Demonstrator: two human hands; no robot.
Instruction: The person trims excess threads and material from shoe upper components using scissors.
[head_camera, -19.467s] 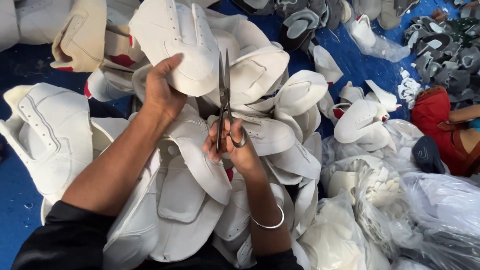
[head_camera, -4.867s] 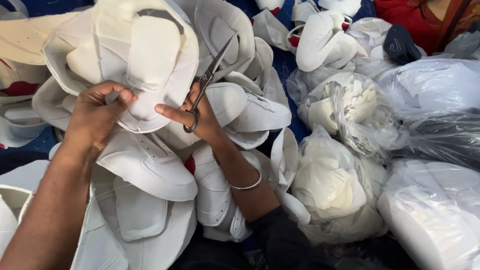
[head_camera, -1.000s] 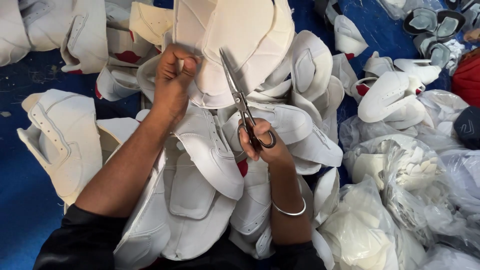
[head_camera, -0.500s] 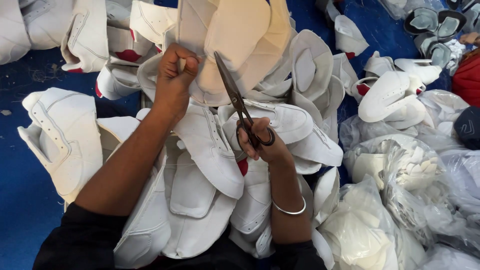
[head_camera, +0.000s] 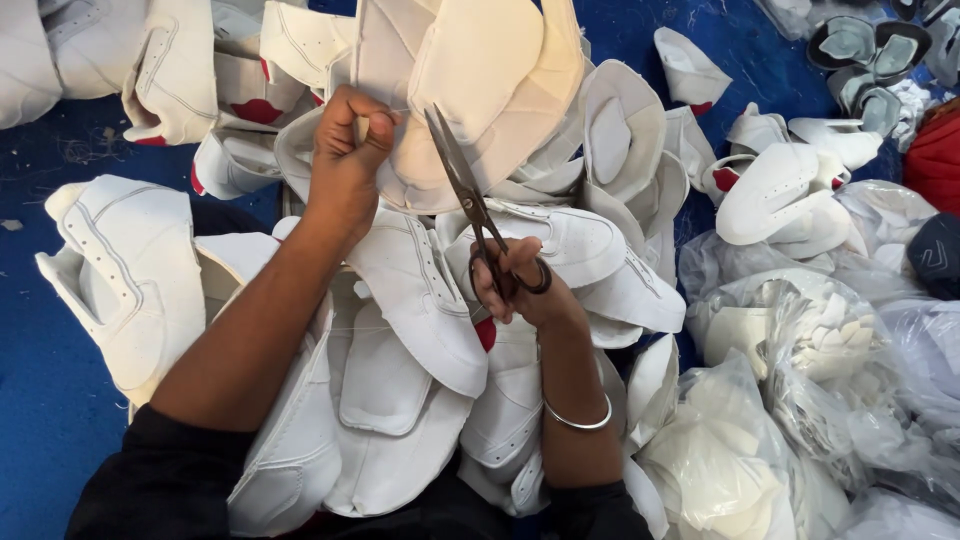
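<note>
While the left hand (head_camera: 345, 150) pinches the lower edge of a white shoe upper (head_camera: 470, 90), lifting it above the heap of white uppers (head_camera: 400, 330), the right hand (head_camera: 515, 285) sits just below and to its right, fingers curled through the handles of dark scissors (head_camera: 470, 205), blades nearly closed against the upper's edge.

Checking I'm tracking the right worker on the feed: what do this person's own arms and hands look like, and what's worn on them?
Both forearms are bare, with black sleeves pushed up near the elbows. The right wrist carries a thin, plain silver bangle. The left hand and right hand are bare: no gloves, and no rings or watch that I can see.
</note>
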